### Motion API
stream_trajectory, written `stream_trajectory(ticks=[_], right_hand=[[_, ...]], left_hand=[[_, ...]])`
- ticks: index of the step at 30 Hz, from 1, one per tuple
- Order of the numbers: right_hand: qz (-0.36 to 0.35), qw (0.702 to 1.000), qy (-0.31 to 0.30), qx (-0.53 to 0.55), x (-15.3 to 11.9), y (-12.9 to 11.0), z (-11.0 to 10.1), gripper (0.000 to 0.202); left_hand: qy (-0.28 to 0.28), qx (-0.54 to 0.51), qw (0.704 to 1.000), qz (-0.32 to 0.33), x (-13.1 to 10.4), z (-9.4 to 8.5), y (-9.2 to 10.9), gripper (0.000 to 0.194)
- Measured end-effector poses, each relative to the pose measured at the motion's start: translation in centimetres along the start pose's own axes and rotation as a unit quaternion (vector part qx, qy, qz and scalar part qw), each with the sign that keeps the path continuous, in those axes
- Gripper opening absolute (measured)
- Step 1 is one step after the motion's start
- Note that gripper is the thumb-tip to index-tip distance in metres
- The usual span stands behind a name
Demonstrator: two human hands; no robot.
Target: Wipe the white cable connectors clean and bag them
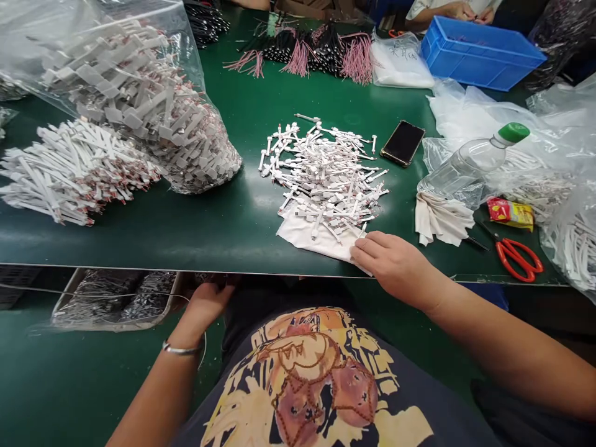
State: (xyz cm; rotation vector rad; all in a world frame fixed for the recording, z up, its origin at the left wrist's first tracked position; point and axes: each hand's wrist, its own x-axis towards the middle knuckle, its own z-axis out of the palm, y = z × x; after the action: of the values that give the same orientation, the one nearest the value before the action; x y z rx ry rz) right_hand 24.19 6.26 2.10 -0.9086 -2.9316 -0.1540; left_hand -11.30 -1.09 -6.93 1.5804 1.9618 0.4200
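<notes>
At the far left of my green table [246,236], a loose heap of long white pieces [65,171] lies just beside a clear bag [186,124] full of more white pieces. Below the table is a tray [176,290] with dark bundles in it. My left hand [212,304] is near the tray, at the table's edge; its fingers are hidden, so I can't tell if they are apart or together. Far back lie black and pink wires [298,59]. In the middle, in front of me, is a messy pile of short white cables [326,174]. Its near side lies on a white cloth [311,239]. My right hand [395,264] touches the cloth's right corner. Its fingers are close together, but I can't tell if they pinch anything. Farther right are a black phone [403,143], a blue box [479,62], a clear bottle [477,158] leaning with its green cap up, a crumpled rag [442,217], 1 red and yellow packet [511,213] and red-handled scissors [519,257]. Clear bags [575,239] sit at the right end.
</notes>
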Motion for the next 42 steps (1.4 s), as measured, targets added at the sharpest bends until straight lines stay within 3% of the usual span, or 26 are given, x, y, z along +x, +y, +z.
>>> stream_trajectory(ticks=[2,6,8,10,12,15,18,21,25,32,35,39,42], right_hand=[[0.019,0.999,0.024,0.024,-0.4,0.8,0.2,0.027],[0.105,0.987,0.109,0.061,-1.7,1.5,1.0,0.024],[0.176,0.968,0.160,0.085,-2.3,1.2,1.3,0.025],[0.244,0.945,0.187,0.114,-2.5,0.6,1.4,0.026],[0.276,0.935,0.176,0.133,-2.5,-0.1,1.3,0.021],[0.289,0.939,0.135,0.125,-1.9,-1.2,1.4,0.017],[0.325,0.934,0.108,0.106,-1.4,-1.7,1.9,0.023],[0.355,0.921,0.102,0.122,-1.4,-1.6,2.5,0.024],[0.386,0.899,0.103,0.180,-1.7,-0.8,2.5,0.018],[0.429,0.874,0.126,0.191,-3.2,0.7,1.8,0.022],[0.469,0.834,0.190,0.222,-4.1,1.2,1.4,0.022],[0.490,0.774,0.268,0.300,-4.1,1.4,0.7,0.021],[0.479,0.736,0.292,0.380,-3.2,0.9,0.0,0.021]], left_hand=[[-0.043,0.006,0.999,0.013,-1.8,-0.7,1.1,0.038],[-0.138,-0.075,0.980,0.119,-4.7,-2.2,5.4,0.032],[-0.114,-0.067,0.972,0.193,-4.9,-2.6,7.8,0.027],[-0.035,-0.025,0.957,0.286,-4.1,-2.4,10.3,0.026],[0.036,0.037,0.923,0.381,-2.7,-1.5,12.9,0.032],[0.030,0.135,0.869,0.475,-0.6,0.8,15.9,0.046],[0.021,0.192,0.869,0.456,0.0,2.9,16.7,0.052],[0.041,0.207,0.883,0.420,-0.7,3.9,15.9,0.051],[0.052,0.211,0.888,0.405,-1.6,4.1,15.0,0.053],[0.028,0.164,0.902,0.398,-1.1,3.6,15.4,0.050],[0.032,0.104,0.910,0.400,-0.8,3.0,15.3,0.047],[0.091,-0.043,0.913,0.396,-0.3,1.9,15.3,0.039],[0.060,-0.152,0.924,0.345,0.2,1.4,15.4,0.037]])
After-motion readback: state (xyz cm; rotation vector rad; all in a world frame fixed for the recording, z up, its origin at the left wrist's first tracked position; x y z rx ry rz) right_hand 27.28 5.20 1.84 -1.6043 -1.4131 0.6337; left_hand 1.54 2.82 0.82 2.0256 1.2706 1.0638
